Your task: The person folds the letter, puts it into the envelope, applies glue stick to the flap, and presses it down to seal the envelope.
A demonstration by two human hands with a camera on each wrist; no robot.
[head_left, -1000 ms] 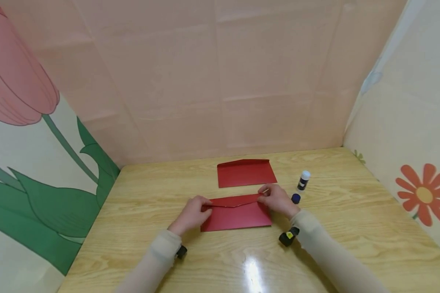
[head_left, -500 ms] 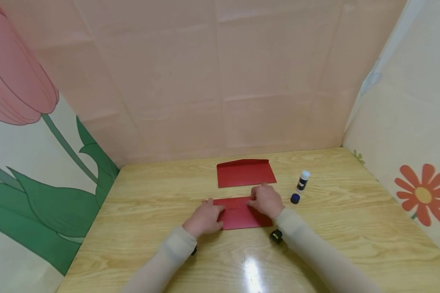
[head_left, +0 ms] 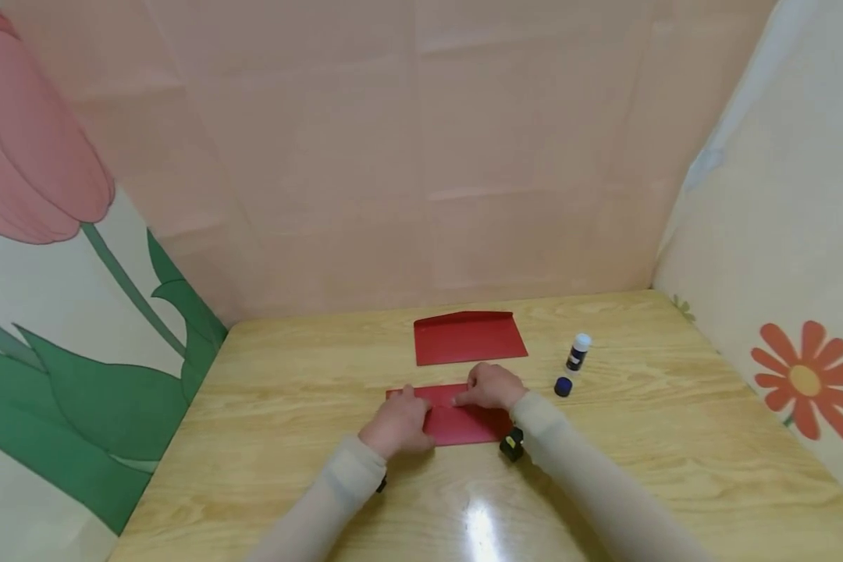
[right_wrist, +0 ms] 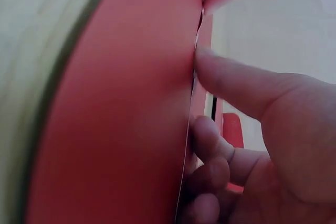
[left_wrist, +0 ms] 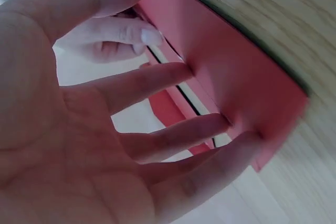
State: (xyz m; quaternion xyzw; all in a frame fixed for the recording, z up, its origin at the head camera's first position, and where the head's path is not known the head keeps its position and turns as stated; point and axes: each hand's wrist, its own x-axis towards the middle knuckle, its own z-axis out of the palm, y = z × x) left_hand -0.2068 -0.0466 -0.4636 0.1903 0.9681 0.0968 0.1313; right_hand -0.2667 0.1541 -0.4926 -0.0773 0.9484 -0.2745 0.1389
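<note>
A red envelope [head_left: 464, 428] lies flat on the table, its pointed flap folded down on the side away from me. On its left part rests my left hand [head_left: 399, 421], fingertips against the flap area and fingers fairly straight in the left wrist view. My right hand [head_left: 495, 386] presses the flap edge with its thumb [right_wrist: 231, 80], near the flap's middle. The other fingers of that hand are bent and touch the flap [right_wrist: 198, 93]. The hands partly cover the envelope in the head view.
A second red envelope [head_left: 469, 341] lies behind, its flap raised. To the right stands a white-and-dark glue stick [head_left: 578, 353], with a dark blue cap [head_left: 563, 386] in front of it. The wooden table [head_left: 288, 367] meets a pink backdrop [head_left: 323, 195].
Both hands have moved inward along the flap, toward its middle. The flap now lies flatter against the envelope. The second envelope, glue stick and cap have stayed in place.
</note>
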